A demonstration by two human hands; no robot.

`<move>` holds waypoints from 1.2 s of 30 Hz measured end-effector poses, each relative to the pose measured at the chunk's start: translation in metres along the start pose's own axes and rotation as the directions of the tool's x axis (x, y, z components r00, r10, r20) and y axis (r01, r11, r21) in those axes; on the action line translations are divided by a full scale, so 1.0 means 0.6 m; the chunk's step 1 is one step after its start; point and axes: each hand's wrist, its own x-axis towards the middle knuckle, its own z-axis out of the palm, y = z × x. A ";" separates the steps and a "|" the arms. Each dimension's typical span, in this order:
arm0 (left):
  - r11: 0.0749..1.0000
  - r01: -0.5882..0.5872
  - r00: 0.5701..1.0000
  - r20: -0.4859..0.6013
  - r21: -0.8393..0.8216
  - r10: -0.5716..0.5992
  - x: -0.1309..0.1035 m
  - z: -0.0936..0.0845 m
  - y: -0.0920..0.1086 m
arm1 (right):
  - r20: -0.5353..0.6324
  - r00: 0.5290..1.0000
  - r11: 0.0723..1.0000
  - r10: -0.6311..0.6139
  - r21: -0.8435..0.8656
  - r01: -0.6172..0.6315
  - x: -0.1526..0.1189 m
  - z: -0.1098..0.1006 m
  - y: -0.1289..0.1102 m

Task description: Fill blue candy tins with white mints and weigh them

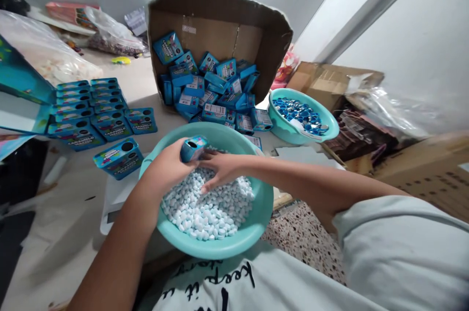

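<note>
My left hand (169,164) grips a small blue box (193,149) with a dark round opening in its top, over the far left part of a turquoise bowl (216,251). Pale blue and white candies (208,216) fill much of the bowl. Fingers spread, my right hand (222,168) touches the candies just beside the box. Whether any candies lie under its fingers is hidden. On the left, another blue box (120,158) stands on a white scale (110,203).
Behind the bowl, a cardboard carton (220,13) lies on its side with many blue boxes spilling out. Rows of blue boxes (112,125) stand at the left. A second turquoise bowl (287,133) of blue caps is at the right, near cardboard (425,174).
</note>
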 end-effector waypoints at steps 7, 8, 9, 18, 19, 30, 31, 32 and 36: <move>0.982 0.166 0.986 -0.017 0.093 -0.165 0.000 0.009 -0.014 | -0.004 1.000 0.992 -0.024 0.120 0.024 -0.024 0.018 -0.018; 0.978 0.176 0.984 -0.025 0.111 -0.174 0.001 0.007 -0.011 | -0.006 1.000 0.989 -0.011 0.149 0.011 -0.028 0.020 -0.022; 0.973 0.189 0.982 -0.043 0.132 -0.184 0.002 0.006 -0.008 | -0.005 1.000 0.984 0.005 0.180 -0.004 -0.031 0.022 -0.026; 0.978 0.175 0.975 -0.156 0.110 -0.157 0.004 0.009 -0.015 | -0.025 0.921 0.787 0.390 0.528 -0.319 -0.036 0.027 -0.055; 0.978 0.180 0.973 -0.166 0.107 -0.161 0.002 0.009 -0.013 | -0.013 0.911 0.744 0.412 0.582 -0.328 -0.035 0.029 -0.056; 0.963 0.196 0.975 -0.143 0.187 -0.171 -0.010 -0.005 0.007 | 0.208 0.948 0.113 0.241 0.964 -0.241 0.022 0.084 -0.084; 0.964 0.194 0.974 -0.150 0.182 -0.168 -0.010 -0.005 0.005 | 0.212 0.955 0.067 0.207 0.971 -0.230 0.029 0.090 -0.087; 0.965 0.194 0.974 -0.156 0.177 -0.167 -0.010 -0.005 0.003 | 0.217 0.958 0.030 0.188 0.974 -0.226 0.035 0.094 -0.088; 0.971 0.186 0.977 -0.133 0.148 -0.167 -0.011 -0.007 0.001 | 0.234 0.940 -0.050 0.247 0.972 -0.229 0.056 0.107 -0.076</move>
